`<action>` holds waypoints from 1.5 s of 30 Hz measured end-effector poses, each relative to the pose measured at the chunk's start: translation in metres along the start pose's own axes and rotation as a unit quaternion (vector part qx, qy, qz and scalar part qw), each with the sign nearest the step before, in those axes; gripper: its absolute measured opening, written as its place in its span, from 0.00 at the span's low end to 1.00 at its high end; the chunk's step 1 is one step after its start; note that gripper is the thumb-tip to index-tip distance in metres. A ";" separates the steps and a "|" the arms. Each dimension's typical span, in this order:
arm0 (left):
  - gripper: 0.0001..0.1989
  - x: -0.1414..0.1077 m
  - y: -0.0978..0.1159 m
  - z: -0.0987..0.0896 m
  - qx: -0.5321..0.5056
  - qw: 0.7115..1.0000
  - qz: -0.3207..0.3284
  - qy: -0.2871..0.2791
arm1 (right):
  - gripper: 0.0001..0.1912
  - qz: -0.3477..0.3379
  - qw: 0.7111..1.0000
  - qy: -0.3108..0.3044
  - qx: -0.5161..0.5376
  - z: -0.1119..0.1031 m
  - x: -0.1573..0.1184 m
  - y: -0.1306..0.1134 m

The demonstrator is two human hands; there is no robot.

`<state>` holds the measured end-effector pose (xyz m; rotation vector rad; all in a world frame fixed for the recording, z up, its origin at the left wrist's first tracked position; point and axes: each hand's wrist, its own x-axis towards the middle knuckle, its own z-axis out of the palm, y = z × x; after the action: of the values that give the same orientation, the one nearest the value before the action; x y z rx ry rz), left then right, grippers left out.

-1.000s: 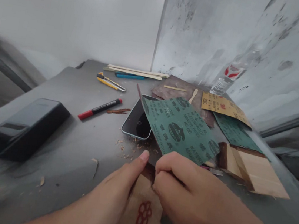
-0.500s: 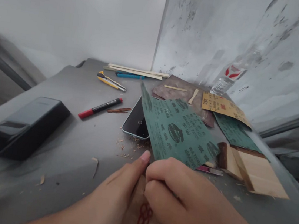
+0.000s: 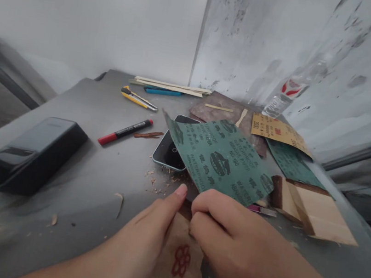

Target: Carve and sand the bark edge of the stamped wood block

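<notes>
A large green sandpaper sheet rises from my right hand, whose fingers are curled tightly round its near edge. My left hand lies along the left side of a pale wooden piece marked with a red flower-like drawing; its thumb points forward and its other fingers are hidden. The right hand rests at the far right edge of this wood. Beneath the sheet's left corner lies a dark phone, partly covered, with wood shavings just in front of it.
A black stand is at left. A red marker, yellow cutter and wooden sticks lie farther back. At right are wood blocks, brown sandpaper and a clear bottle.
My right hand has shifted slightly right, away from my left thumb, showing more of the wooden piece. The green sheet has tilted, its far left corner now lower and farther left.
</notes>
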<state>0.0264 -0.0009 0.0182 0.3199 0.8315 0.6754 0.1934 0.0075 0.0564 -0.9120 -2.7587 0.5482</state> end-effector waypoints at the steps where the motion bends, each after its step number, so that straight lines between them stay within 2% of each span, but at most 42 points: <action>1: 0.28 0.000 0.001 0.000 0.001 1.000 -0.019 -0.008 | 0.13 0.015 1.000 -0.002 -0.002 0.000 0.000 0.000; 3: 0.30 0.000 0.004 0.003 0.024 0.999 -0.022 -0.007 | 0.13 0.023 1.000 0.000 -0.003 0.000 0.000 0.000; 6: 0.31 0.001 0.006 0.007 0.058 0.998 0.009 0.012 | 0.11 -0.004 1.000 0.021 -0.012 0.001 0.004 -0.001; 8: 0.32 0.002 0.004 0.007 0.021 1.000 0.007 0.001 | 0.11 -0.007 0.999 0.029 -0.019 0.002 0.006 0.000; 11: 0.31 0.003 0.000 0.004 -0.030 0.999 -0.019 -0.025 | 0.13 0.015 0.999 0.012 -0.036 0.003 0.003 0.001; 15: 0.31 0.001 0.000 -0.003 0.001 0.999 -0.037 -0.014 | 0.17 0.020 0.993 -0.021 -0.117 -0.003 -0.004 0.001; 20: 0.34 0.001 0.000 -0.007 0.031 0.995 -0.086 0.033 | 0.15 -0.048 0.974 -0.033 -0.218 -0.018 -0.005 0.007; 25: 0.35 0.002 0.001 -0.008 0.071 0.991 -0.103 0.052 | 0.14 -0.119 0.941 -0.099 -0.301 -0.021 -0.003 0.009; 27: 0.32 0.003 0.001 -0.008 0.046 0.995 -0.084 0.040 | 0.13 -0.117 0.950 -0.091 -0.277 -0.016 -0.003 0.008; 30: 0.28 0.002 0.000 -0.007 0.013 0.998 -0.065 0.007 | 0.20 -0.057 0.989 -0.038 -0.133 -0.008 -0.003 0.007; 32: 0.29 0.001 0.001 -0.004 0.007 0.998 -0.057 -0.014 | 0.22 -0.017 0.999 -0.006 -0.038 -0.004 -0.003 0.008; 35: 0.32 -0.002 0.003 0.000 0.029 0.998 -0.046 -0.034 | 0.18 -0.004 1.000 0.014 -0.003 -0.003 -0.001 0.006; 39: 0.32 -0.005 0.008 0.001 0.118 0.993 0.001 -0.029 | 0.13 0.009 0.999 0.021 0.049 -0.004 0.007 -0.003; 42: 0.29 -0.005 0.008 -0.002 0.139 0.989 0.031 -0.037 | 0.13 0.011 0.997 0.018 0.074 -0.002 0.010 -0.007; 45: 0.24 -0.003 0.006 -0.004 0.132 0.990 0.053 -0.011 | 0.13 0.014 0.997 0.030 0.065 -0.001 0.007 -0.004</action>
<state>0.0198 0.0015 0.0202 0.6125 0.8894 0.6609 0.1856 0.0089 0.0590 -0.9224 -2.6261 0.6833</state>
